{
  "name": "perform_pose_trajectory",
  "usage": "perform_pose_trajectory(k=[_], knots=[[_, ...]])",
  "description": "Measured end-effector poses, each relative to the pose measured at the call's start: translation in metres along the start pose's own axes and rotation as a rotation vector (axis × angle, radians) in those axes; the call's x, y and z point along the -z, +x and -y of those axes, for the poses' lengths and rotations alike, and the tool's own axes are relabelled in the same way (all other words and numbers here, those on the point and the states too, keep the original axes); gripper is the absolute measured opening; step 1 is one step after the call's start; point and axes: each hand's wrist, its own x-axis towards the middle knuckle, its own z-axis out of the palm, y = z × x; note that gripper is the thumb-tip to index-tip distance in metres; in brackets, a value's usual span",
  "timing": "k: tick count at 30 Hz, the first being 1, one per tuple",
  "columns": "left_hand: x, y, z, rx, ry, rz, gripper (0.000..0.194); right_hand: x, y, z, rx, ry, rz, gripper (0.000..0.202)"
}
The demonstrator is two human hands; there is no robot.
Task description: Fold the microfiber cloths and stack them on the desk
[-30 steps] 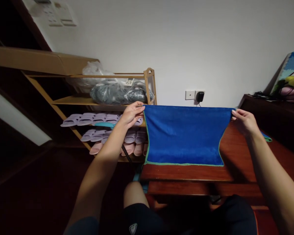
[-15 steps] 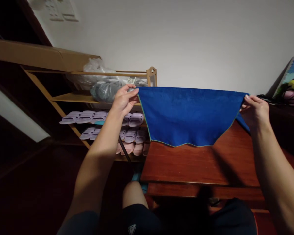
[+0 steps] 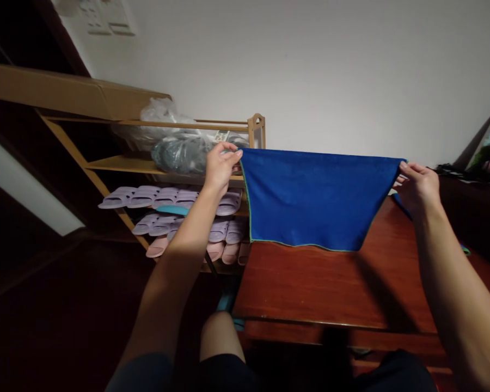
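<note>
The person's left hand (image 3: pixel 221 170) pinches one upper corner of a rectangular blue fabric cloth (image 3: pixel 314 201) with green edging; the right hand (image 3: pixel 420 188) pinches the other. The cloth hangs spread between them over a glossy reddish-brown wooden table (image 3: pixel 302 288); whether its lower edge touches is unclear. Beyond the left forearm, a light wooden rack (image 3: pixel 122 163) holds lilac slippers (image 3: pixel 142 197).

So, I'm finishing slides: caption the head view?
Left hand and right hand hold a blue cloth by its upper corners over a reddish-brown table, racked slippers at left.
</note>
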Motion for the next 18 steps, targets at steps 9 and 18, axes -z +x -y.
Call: perform_pose_trajectory(k=[9,18], knots=[[-0.023,0.01,0.015,0.293,0.186,-0.02,0.014,0.004,0.034,-0.041,-0.165,-0.123,-0.054,0.016],[-0.062,0.012,0.06,0.406,-0.008,-0.109,0.015,-0.001,0.055,-0.091,-0.208,-0.124,-0.067,0.017]])
